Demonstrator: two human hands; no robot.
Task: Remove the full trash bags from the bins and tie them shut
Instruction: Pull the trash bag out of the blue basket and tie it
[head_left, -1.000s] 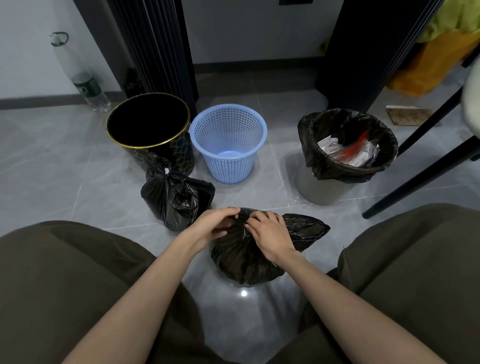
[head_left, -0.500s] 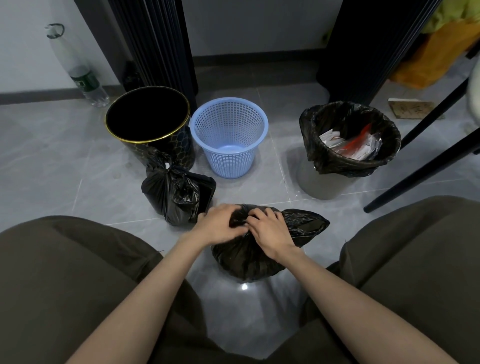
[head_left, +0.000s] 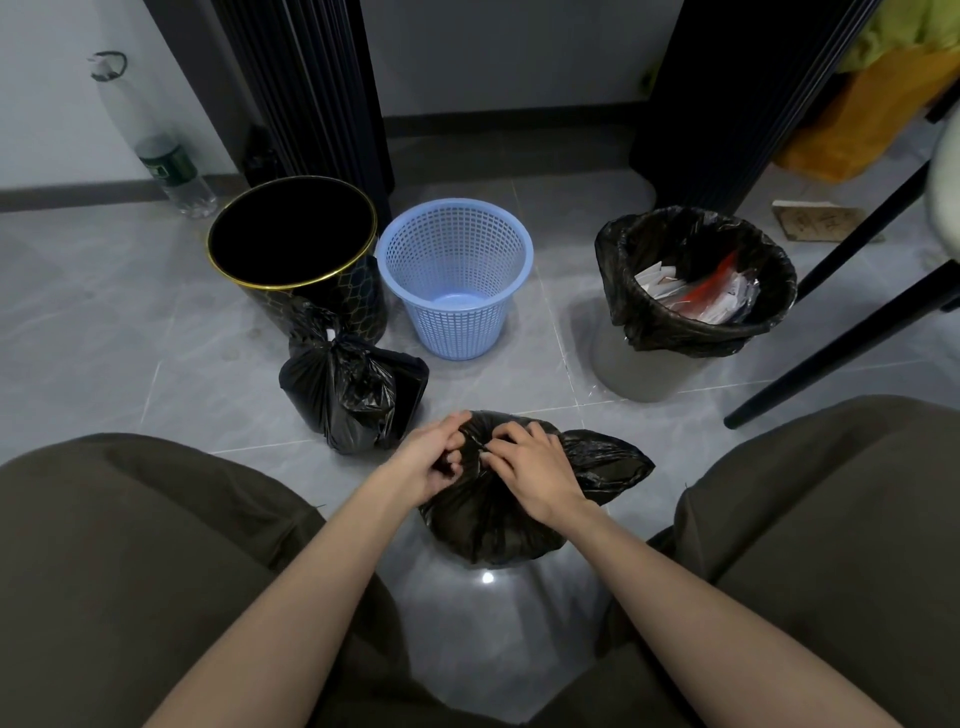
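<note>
Down on the floor (head_left: 156, 374), left hand (head_left: 434, 457) and right hand (head_left: 535, 467) both pinched the black trash bag's (head_left: 493, 525) gathered neck.

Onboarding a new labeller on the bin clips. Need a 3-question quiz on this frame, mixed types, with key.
1. True or false: the blue mesh basket has a bag in it.
2. Which bin is lined and holds rubbish? A) black gold-rimmed bin B) blue mesh basket C) grey bin
3. How many black bags lie outside the bins, and which one is being handled?
Key: 1. False. 2. C. 3. Two. The left hand and right hand pinch the neck of the near bag. The tied bag sits in front of the black gold-rimmed bin.
</note>
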